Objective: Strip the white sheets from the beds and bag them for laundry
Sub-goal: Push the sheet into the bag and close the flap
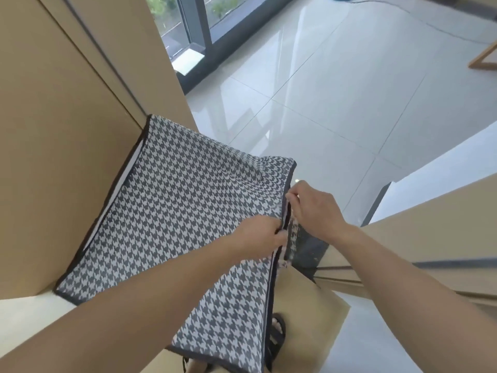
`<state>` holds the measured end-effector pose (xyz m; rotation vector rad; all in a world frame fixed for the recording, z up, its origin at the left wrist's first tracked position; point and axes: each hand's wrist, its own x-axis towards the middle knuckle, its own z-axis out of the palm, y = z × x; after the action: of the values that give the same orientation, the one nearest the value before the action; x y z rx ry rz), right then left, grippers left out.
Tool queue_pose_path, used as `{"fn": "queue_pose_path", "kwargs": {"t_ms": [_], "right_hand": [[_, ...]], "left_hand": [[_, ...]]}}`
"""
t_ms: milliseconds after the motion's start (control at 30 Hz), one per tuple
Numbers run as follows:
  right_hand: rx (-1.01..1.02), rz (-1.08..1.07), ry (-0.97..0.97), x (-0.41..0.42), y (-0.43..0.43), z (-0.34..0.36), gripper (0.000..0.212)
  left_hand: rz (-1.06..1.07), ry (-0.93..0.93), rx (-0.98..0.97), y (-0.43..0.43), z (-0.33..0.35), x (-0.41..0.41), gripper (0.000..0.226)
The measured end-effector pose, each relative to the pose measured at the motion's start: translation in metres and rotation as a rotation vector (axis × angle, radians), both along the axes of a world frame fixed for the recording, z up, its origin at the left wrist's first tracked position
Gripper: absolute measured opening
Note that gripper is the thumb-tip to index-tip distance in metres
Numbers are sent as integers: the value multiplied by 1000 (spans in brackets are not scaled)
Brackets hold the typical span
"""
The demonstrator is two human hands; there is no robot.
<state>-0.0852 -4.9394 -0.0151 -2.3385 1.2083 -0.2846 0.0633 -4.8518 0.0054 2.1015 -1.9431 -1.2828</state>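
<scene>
A large houndstooth laundry bag (172, 211), black and white with dark trim, lies against a tan wooden panel (53, 157). My left hand (262, 236) pinches the bag's right edge from the near side. My right hand (313, 208) grips the same dark-trimmed edge just beyond it, the two hands close together at the bag's opening. A white strip shows along the bag's left edge. No loose sheet shows outside the bag.
Glossy pale floor tiles (336, 90) stretch ahead to a dark-framed window (199, 28). A white mattress corner (443, 168) and tan bed frame (430, 238) stand at the right. A wooden furniture leg (484, 57) is at far right. My sandalled foot (277, 329) is below the bag.
</scene>
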Motion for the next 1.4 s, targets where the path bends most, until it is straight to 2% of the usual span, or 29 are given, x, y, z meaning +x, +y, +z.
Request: {"fn": "queue_pose_path", "kwargs": {"t_ms": [100,167,300,400,533,600,700,800,867,933,1000,1067,1133,1333,1400], "right_hand": [[15,-181,-15,-2,-42,3,20],[-14,-200,22,0,-60,4,20],[3,-310,10,10,-62,4,19],[41,-453,-51,13,-59,5,19],[82,-485,-41,20,-43,0,17],[138,-501,-50,26,-27,-4,31],[257,-639,-82,30,10,-11,71],[341,-811,-32,40,60,-22,89],[441,-934,30,50,93,-32,93],[567,-1071,82,58,120,-44,87],[624,-1217,144,64,141,-54,67],[564,-1276,234,73,154,-57,50],[457,-1251,268,86,158,-51,48],[250,-1193,-12,115,147,11,34],[196,-1189,-50,110,154,34,34]], "left_hand": [[-105,118,140,11,8,0,33],[-85,174,188,15,12,2,33],[-108,156,173,2,17,10,34],[10,224,151,-8,12,35,27],[288,14,-73,-11,-4,109,43],[408,-139,-144,-3,-13,157,53],[532,-384,-132,21,-36,230,63],[615,-551,-64,53,-58,292,80],[651,-564,54,73,-72,325,88],[699,-440,161,87,-87,346,81],[671,-291,159,96,-99,355,60],[603,-257,52,93,-97,355,45],[524,-243,-42,81,-85,352,37],[445,-67,-170,49,-40,365,36],[395,-47,-216,40,-19,372,37]]}}
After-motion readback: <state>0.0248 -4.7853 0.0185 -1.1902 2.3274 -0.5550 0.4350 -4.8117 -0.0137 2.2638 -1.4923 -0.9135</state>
